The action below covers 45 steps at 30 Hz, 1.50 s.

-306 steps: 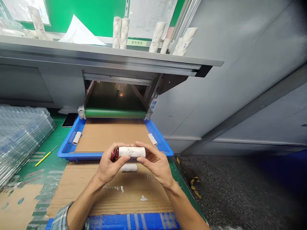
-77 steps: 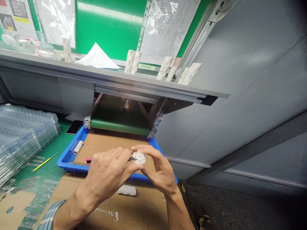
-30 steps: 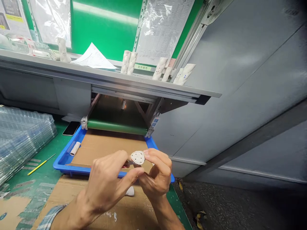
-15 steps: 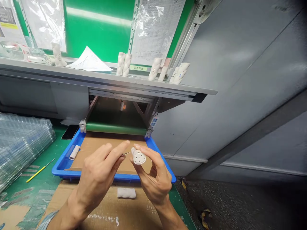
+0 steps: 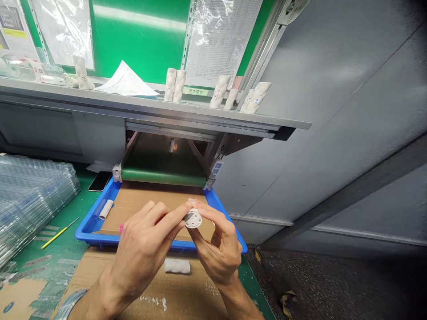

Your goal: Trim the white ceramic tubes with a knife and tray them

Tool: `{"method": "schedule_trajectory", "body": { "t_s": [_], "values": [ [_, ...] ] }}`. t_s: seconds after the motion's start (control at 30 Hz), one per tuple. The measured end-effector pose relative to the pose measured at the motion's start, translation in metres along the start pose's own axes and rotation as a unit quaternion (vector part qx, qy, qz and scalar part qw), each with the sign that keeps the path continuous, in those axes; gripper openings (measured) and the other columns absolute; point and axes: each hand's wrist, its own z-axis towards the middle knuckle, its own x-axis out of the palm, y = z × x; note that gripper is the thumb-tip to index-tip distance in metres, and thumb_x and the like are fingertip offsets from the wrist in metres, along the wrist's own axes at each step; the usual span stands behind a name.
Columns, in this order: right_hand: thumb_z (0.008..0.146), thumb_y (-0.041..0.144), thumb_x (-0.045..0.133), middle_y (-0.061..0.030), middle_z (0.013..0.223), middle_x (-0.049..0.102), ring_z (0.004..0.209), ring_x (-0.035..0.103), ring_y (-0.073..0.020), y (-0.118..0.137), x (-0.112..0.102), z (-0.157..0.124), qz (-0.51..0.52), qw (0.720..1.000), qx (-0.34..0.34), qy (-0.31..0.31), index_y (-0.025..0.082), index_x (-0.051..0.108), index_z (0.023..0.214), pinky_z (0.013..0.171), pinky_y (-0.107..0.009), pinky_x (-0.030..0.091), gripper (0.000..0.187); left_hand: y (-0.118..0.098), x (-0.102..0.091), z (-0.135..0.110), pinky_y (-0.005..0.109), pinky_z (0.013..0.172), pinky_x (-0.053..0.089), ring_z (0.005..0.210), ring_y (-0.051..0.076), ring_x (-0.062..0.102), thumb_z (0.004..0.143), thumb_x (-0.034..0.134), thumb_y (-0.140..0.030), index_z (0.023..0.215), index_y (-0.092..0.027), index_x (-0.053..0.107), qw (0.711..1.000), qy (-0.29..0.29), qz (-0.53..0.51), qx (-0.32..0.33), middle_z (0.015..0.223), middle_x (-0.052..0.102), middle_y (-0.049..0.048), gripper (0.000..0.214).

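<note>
While the left hand and right hand stay closed, pinching a round white piece with small holes between their fingertips, it sits above a blue tray lined with cardboard, a pink tool handle showing behind the left hand. One white roll lies in the tray and another on cardboard in front, on a green tabletop with stacked clear plastic trays, a yellow awl and a phone. Beyond, a green conveyor roller runs beneath a metal shelf of white cylinders, beside grey wall panels, with a speckled floor to the right.

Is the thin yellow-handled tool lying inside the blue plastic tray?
No, the thin yellow-handled tool lies on the green mat, outside the blue plastic tray.
</note>
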Motion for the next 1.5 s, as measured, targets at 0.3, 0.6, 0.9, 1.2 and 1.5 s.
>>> {"method": "schedule_trajectory", "body": {
  "t_s": [0.3, 0.6, 0.9, 1.2, 1.5],
  "values": [
    [0.091, -0.007, 0.078, -0.0104, 0.129, 0.080, 0.123, 0.078, -0.0275, -0.002, 0.000, -0.001, -0.004, 1.000, -0.009, 0.007, 0.024, 0.064, 0.146, 0.106, -0.051, 0.069, 0.065, 0.002, -0.002, 0.000, 0.029, 0.069, 0.043, 0.077, 0.016, 0.054, 0.118, 0.047, -0.026, 0.144, -0.023, 0.066, 1.000, 0.001, 0.005, 0.002, 0.086, 0.062, -0.0003, 0.033],
    [0.094, -0.003, 0.077, -0.0100, 0.127, 0.081, 0.119, 0.080, -0.0281, -0.002, 0.001, 0.000, -0.020, 1.000, -0.015, 0.008, 0.025, 0.064, 0.145, 0.103, -0.052, 0.071, 0.060, 0.005, -0.002, -0.002, 0.027, 0.070, 0.045, 0.077, 0.015, 0.055, 0.118, 0.047, -0.026, 0.146, -0.026, 0.065, 1.000, 0.005, -0.008, -0.012, 0.087, 0.062, -0.0016, 0.033],
    [0.093, -0.004, 0.078, -0.0104, 0.129, 0.080, 0.121, 0.078, -0.0268, -0.005, -0.002, 0.000, -0.006, 1.000, -0.012, 0.013, 0.024, 0.064, 0.144, 0.104, -0.050, 0.070, 0.060, 0.003, -0.002, 0.000, 0.029, 0.070, 0.043, 0.078, 0.017, 0.053, 0.117, 0.050, -0.023, 0.143, -0.024, 0.065, 1.000, -0.008, 0.004, 0.000, 0.088, 0.063, -0.0005, 0.030],
    [0.094, -0.001, 0.077, -0.0096, 0.125, 0.081, 0.113, 0.080, -0.0268, -0.005, -0.002, 0.004, -0.074, 0.996, -0.055, 0.011, 0.026, 0.063, 0.144, 0.097, -0.051, 0.071, 0.058, -0.008, -0.001, -0.007, 0.034, 0.072, 0.039, 0.080, 0.020, 0.052, 0.114, 0.055, -0.017, 0.146, -0.015, 0.063, 0.994, -0.012, 0.111, 0.005, 0.090, 0.062, 0.0024, 0.034],
    [0.089, -0.004, 0.082, -0.0046, 0.117, 0.083, 0.111, 0.076, -0.0216, -0.004, -0.007, 0.006, -0.193, 0.970, -0.145, 0.022, 0.023, 0.067, 0.130, 0.099, -0.041, 0.064, 0.051, -0.024, -0.002, -0.011, 0.036, 0.065, 0.036, 0.068, 0.019, 0.053, 0.115, 0.051, -0.017, 0.137, -0.010, 0.068, 0.976, -0.037, 0.215, 0.009, 0.079, 0.062, 0.0012, 0.029]
  ]
}}
